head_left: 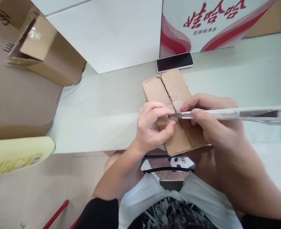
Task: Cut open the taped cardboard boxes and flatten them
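Note:
A small brown cardboard box lies at the table's front edge, a seam running along its top with clear tape across it. My right hand grips a silver utility knife, its handle stretching off to the right. The blade's tip meets the seam near the tape. Resting on the left of the box top is my left hand, fingers curled. Its thumb and forefinger are parted on either side of the blade tip. Whether they touch the tape's edge is hard to see.
A phone lies behind the box, against a large white carton with red print. At left are an opened cardboard box, a larger carton and a pale yellow object. A panda-printed item is below the table edge.

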{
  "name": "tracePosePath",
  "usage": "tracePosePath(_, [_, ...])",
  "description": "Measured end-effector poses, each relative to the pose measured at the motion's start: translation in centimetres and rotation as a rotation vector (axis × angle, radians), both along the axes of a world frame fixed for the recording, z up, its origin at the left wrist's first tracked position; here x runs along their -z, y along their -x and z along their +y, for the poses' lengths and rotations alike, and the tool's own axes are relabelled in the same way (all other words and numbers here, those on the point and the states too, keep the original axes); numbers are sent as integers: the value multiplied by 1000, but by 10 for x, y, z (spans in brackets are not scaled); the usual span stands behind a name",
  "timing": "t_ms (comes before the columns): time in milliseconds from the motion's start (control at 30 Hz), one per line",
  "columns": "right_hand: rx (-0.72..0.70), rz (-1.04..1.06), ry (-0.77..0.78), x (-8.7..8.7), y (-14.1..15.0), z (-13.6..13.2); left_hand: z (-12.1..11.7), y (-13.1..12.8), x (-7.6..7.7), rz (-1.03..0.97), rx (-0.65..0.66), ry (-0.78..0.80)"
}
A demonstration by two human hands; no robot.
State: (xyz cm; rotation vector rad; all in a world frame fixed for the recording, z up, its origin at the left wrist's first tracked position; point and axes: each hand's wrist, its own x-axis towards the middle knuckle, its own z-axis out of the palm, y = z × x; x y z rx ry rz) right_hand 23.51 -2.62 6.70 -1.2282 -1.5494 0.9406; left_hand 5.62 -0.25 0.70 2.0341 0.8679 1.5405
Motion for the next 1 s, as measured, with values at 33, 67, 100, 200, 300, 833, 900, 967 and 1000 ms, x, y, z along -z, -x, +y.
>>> tracePosePath(33, [0,5,-2,1,0,0,-1,0,-2,55,-19,-29])
tracePosePath(67, [0,8,-2,1,-1,0,-1,0,-4,97,-39,-42])
tracePosePath(100, [1,14,-5,1,-1,0,-1,1,-5,124,-54,-41])
tracePosePath(200, [7,20,-1,1,-1,0,0,1,-6,129,-68,-15])
tracePosePath(300, [6,19,5,1,-1,1,0,-1,-4,92,-77,-29])
tracePosePath(833, [106,63,32,1,3,-1,10,13,0,-149,-145,145])
tracePosePath(900, [121,69,31,2,3,-1,17,20,1,-179,-206,278])
tracePosePath(967, [125,57,30,2,3,-1,22,23,2,-206,-217,410])
tracePosePath(1000, [124,54,27,3,3,-1,23,24,3,-224,-208,467])
